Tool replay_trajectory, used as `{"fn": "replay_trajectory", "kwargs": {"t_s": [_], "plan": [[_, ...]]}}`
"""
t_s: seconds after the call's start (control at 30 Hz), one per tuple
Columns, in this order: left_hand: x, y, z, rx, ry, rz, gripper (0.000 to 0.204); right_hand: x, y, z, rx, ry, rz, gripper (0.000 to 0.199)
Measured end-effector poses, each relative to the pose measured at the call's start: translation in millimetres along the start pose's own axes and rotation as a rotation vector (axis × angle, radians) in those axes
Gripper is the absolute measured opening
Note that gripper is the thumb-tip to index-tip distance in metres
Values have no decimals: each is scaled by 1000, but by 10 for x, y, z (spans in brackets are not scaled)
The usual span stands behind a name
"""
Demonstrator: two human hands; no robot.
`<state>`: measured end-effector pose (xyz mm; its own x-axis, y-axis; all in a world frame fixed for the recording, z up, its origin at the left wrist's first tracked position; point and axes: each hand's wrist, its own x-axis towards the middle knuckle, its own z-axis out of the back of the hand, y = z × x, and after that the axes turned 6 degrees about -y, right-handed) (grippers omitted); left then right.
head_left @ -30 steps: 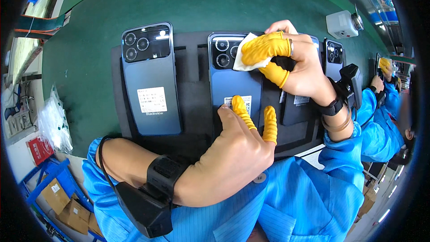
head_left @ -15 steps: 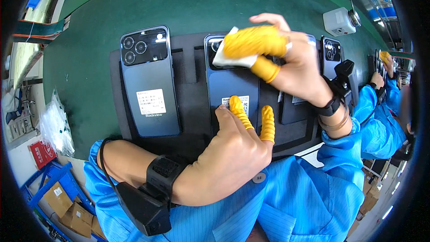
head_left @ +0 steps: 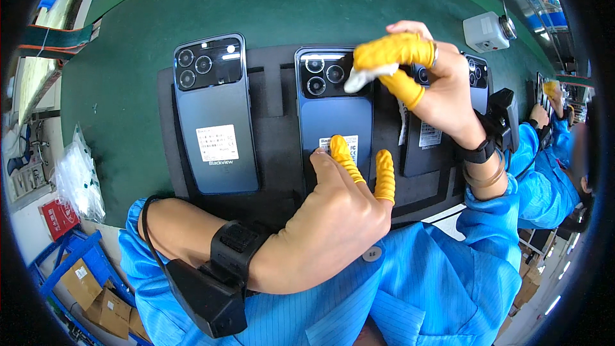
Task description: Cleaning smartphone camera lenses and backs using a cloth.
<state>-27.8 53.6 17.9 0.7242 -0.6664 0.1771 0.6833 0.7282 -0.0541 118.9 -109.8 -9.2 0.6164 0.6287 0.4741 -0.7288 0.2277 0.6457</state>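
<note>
A blue smartphone (head_left: 333, 115) lies back up in the middle of a black foam tray (head_left: 269, 99). My left hand (head_left: 327, 230) is curled over its lower end. One yellow-cotted finger rests on the white label, the cotted thumb at the right edge. Above the phone's upper right corner, my right hand (head_left: 442, 90) pinches a white wiping cloth (head_left: 368, 78) between fingers in yellow finger cots. The cloth is at the right end of the glossy camera panel, whose round lenses show. Another blue smartphone (head_left: 218, 112) lies to the left, with a label on its back.
To the right, a darker phone (head_left: 423, 150) and a further phone (head_left: 477, 90) are partly behind my right arm. A white bottle (head_left: 487, 31) stands at the far right on the green mat (head_left: 269, 6). Clear plastic bags (head_left: 78, 176) lie left; a co-worker's sleeve (head_left: 548, 182) shows right.
My right hand has moved right with the cloth, baring the camera lenses of the middle phone. My left hand has stayed nearly still on that phone.
</note>
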Motion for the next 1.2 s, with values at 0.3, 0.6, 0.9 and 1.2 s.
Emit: {"fn": "replay_trajectory", "kwargs": {"t_s": [0.3,0.6,0.9,1.2], "plan": [[13,-3,-18,29,-34,1,55,72,58,-303,-125,-66,170,19],[21,12,1,10,-6,-7,54,173,27,-281,-60,9,339,10],[20,9,6,-6,-11,9,52,185,42,-293,-19,70,359,11],[0,0,-23,24,-23,9,50,112,27,-162,-8,100,333,8]]}}
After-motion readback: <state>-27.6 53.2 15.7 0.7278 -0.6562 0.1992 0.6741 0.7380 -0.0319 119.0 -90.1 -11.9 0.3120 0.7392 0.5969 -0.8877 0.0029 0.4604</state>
